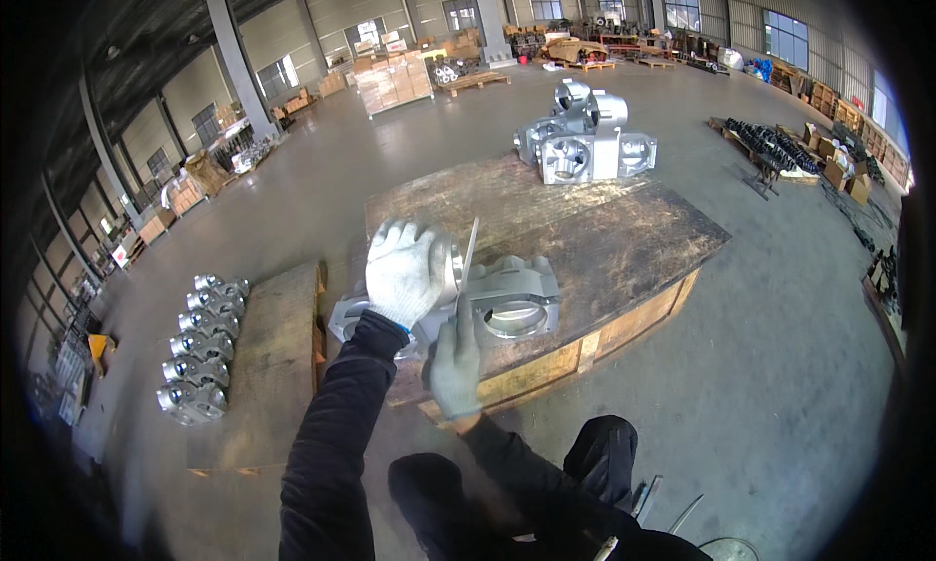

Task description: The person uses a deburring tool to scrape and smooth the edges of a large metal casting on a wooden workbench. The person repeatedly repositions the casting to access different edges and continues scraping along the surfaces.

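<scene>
Observed moderate daylight from wall windows (786, 38), some washed out. Noted sheen on the floor (317, 166), deep shadow beneath the roof (122, 20), slight motion blur on the right hand (455, 368). Recorded strong fisheye bending, with blackened corners.

The left hand (405, 273) hides part of the casting (515, 286); the blurred right hand (455, 366) covers the thin tool's (470, 257) lower end.

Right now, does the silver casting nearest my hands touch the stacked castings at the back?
Apart. The head view shows a strip of wooden top between the near silver casting and the stacked castings.
</scene>
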`<state>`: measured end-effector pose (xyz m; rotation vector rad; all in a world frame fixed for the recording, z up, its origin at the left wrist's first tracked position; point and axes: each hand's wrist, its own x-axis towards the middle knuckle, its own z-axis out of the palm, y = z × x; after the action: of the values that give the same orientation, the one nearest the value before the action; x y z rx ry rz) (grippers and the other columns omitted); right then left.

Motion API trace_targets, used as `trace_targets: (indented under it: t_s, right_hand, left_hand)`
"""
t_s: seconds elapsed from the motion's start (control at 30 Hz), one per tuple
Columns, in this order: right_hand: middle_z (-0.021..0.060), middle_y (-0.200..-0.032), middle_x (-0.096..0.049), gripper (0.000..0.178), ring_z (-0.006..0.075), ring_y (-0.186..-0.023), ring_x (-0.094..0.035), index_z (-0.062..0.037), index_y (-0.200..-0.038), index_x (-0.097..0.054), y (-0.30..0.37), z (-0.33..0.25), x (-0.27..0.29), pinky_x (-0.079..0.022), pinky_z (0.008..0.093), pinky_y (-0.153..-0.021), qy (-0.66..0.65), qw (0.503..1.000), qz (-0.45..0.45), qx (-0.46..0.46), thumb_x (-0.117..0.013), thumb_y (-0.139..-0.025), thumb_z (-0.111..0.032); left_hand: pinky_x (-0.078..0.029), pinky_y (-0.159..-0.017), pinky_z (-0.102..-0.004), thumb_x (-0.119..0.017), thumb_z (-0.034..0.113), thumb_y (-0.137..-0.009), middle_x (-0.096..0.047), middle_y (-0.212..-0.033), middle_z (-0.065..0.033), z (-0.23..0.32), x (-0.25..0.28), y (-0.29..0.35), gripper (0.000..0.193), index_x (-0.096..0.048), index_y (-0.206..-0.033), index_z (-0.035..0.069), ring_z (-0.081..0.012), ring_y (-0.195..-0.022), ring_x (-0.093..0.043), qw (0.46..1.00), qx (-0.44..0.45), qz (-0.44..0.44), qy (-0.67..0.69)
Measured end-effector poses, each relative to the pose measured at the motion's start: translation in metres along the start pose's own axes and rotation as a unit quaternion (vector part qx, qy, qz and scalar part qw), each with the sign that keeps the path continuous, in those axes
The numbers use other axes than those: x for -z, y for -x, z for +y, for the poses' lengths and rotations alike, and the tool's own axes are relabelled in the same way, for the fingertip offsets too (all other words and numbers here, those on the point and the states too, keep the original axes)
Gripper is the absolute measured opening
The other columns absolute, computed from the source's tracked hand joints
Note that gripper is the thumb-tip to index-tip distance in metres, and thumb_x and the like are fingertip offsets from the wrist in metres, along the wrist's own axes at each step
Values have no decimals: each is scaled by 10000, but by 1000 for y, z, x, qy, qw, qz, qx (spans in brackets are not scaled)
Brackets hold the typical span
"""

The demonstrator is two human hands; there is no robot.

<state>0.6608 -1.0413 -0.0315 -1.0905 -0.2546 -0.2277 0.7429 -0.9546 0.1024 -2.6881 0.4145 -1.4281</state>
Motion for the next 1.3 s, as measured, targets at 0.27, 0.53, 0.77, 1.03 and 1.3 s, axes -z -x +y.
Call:
trace_targets:
  t_s: [0.27, 0.53, 0.77, 1.03, 1.3]
  right_hand:
    - [-53, -735, -473, 594, 36, -558, -398, -126, -1705, -289, -4, -11, 0, -378, 218, -497, -65, 997, -5, -40, -462, -1138, -155]
    - [-26, -731, -555, 539, 74, -561, -528, -187, -1650, -405, -17, -22, 13, -434, 250, -459, -182, 939, 4, -293, -531, -1130, -259]
    - [-51, -694, -536, 361, 58, -532, -527, -263, -1460, -545, -27, -21, 21, -428, 214, -449, -274, 896, 6, -349, -559, -1114, -362]
    - [-65, -710, -542, 196, 67, -532, -521, -275, -1270, -603, -42, -46, 41, -413, 224, -427, -380, 825, -66, -412, -572, -1109, -381]
    - [-51, -714, -471, 201, 88, -498, -418, -258, -1131, -520, -70, -38, 68, -319, 242, -418, -310, 840, -169, -411, -563, -1102, -452]
  left_hand:
    - [-460, -1118, -502, -659, 218, -917, -710, -1088, -137, -1, -2, 0, 226, -766, -1059, 79, -358, -1153, -647, 1000, -1, 15, -7]
    - [-502, -1014, -484, -651, 241, -921, -730, -952, -108, 23, -21, -15, 186, -746, -915, 80, -338, -1023, -676, 997, 20, -39, -66]
    - [-513, -872, -478, -553, 349, -1016, -746, -867, -139, 42, -48, -29, 355, -757, -912, 76, -339, -848, -705, 988, -14, -121, -93]
    - [-560, -984, -494, -536, 401, -1084, -743, -1143, -224, 20, 1, -51, 443, -698, -1302, 51, -400, -1088, -716, 968, 162, -114, 156]
    - [-495, -1021, -509, -565, 348, -1072, -699, -1180, -240, -27, -10, 8, 407, -677, -1223, -13, -445, -1137, -655, 947, 300, 3, 115]
